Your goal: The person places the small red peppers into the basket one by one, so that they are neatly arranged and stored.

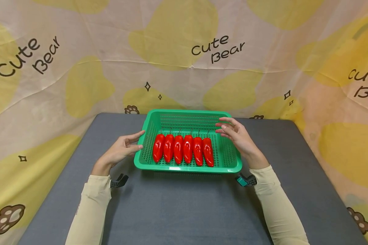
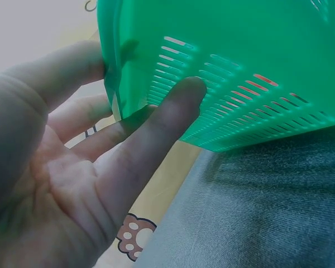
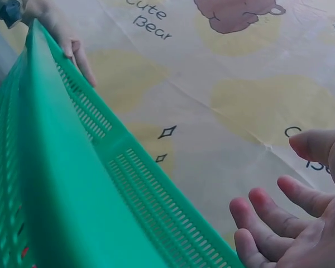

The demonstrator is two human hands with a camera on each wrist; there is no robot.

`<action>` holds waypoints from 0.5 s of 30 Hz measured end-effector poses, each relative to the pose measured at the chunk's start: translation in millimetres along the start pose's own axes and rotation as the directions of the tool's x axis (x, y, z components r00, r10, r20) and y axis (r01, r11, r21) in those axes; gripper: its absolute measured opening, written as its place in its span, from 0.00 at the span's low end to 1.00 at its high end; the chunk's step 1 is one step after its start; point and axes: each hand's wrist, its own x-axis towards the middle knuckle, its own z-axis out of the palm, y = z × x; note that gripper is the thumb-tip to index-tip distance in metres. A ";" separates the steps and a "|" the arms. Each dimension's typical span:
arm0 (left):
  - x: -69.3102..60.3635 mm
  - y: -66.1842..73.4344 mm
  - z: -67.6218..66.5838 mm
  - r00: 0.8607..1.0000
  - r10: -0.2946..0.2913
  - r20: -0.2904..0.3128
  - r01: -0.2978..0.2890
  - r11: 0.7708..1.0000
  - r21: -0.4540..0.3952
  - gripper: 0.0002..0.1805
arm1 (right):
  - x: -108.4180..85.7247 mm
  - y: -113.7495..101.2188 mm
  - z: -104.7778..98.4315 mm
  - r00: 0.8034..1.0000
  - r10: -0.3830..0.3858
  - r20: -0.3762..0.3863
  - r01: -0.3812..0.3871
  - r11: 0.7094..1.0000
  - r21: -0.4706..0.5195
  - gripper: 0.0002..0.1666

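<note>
A green plastic basket (image 1: 188, 170) with slotted walls stands on the grey table. Inside it, several glossy red chili peppers (image 1: 188, 149) lie side by side in a row, their thin stems toward the far wall. My left hand (image 1: 122, 148) is at the basket's left end, with its fingers fairly straight and touching the rim. The left wrist view shows one finger of the left hand (image 2: 72, 167) against the slotted wall and others near the rim. Over the basket's right end hovers my right hand (image 1: 237, 137), fingers loosely bent, holding nothing.
The grey tabletop (image 1: 184, 211) extends in front of the basket and to both sides. Behind it hangs a patterned cloth (image 1: 171, 51) with yellow patches and lettering, which also rises on the left and right. Dark bands (image 1: 119, 181) show at the wrists.
</note>
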 end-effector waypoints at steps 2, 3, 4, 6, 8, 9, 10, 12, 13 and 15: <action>-0.3 -0.1 -0.3 1.000 0.002 -0.002 -0.002 1.000 -0.002 0.37 | -0.3 -0.4 -1.3 1.000 -0.008 -0.008 0.007 1.000 -0.013 0.23; -0.4 -0.1 -0.4 1.000 0.002 -0.003 -0.002 1.000 -0.001 0.37 | -0.7 -0.7 -2.1 1.000 -0.013 -0.012 0.012 1.000 -0.023 0.24; -0.4 -0.3 -0.5 1.000 0.003 -0.004 -0.003 1.000 -0.002 0.37 | -1.0 -0.8 -2.8 1.000 -0.017 -0.018 0.016 0.999 -0.034 0.24; -0.4 -0.4 -0.6 1.000 0.005 -0.004 -0.005 1.000 -0.002 0.37 | -1.6 -0.6 -4.5 0.999 -0.026 -0.028 0.024 0.998 -0.054 0.24; -0.4 -0.7 -0.4 1.000 0.009 -0.001 -0.009 1.000 -0.005 0.37 | -2.6 -0.5 -6.4 0.999 -0.033 -0.035 0.031 0.997 -0.075 0.24; -0.4 -0.8 -0.3 1.000 0.011 0.001 -0.011 1.000 -0.006 0.37 | -3.2 -0.7 -7.3 0.999 -0.037 -0.037 0.034 0.996 -0.083 0.23; -0.4 -0.9 -0.2 1.000 0.014 0.004 -0.014 1.000 -0.009 0.37 | -3.7 -1.0 -8.2 0.998 -0.042 -0.038 0.038 0.995 -0.089 0.23; -0.5 -0.9 0.2 1.000 0.017 0.008 -0.017 1.000 -0.018 0.37 | -5.2 -2.0 -10.3 0.998 -0.057 -0.040 0.052 0.993 -0.108 0.23; -0.5 -0.9 0.4 1.000 0.017 0.008 -0.017 1.000 -0.019 0.37 | -6.1 -2.7 -11.5 0.997 -0.064 -0.042 0.059 0.991 -0.118 0.23; -0.6 -0.5 0.7 1.000 0.016 0.006 -0.015 1.000 -0.021 0.37 | -7.8 -4.0 -14.3 0.996 -0.081 -0.049 0.073 0.987 -0.143 0.23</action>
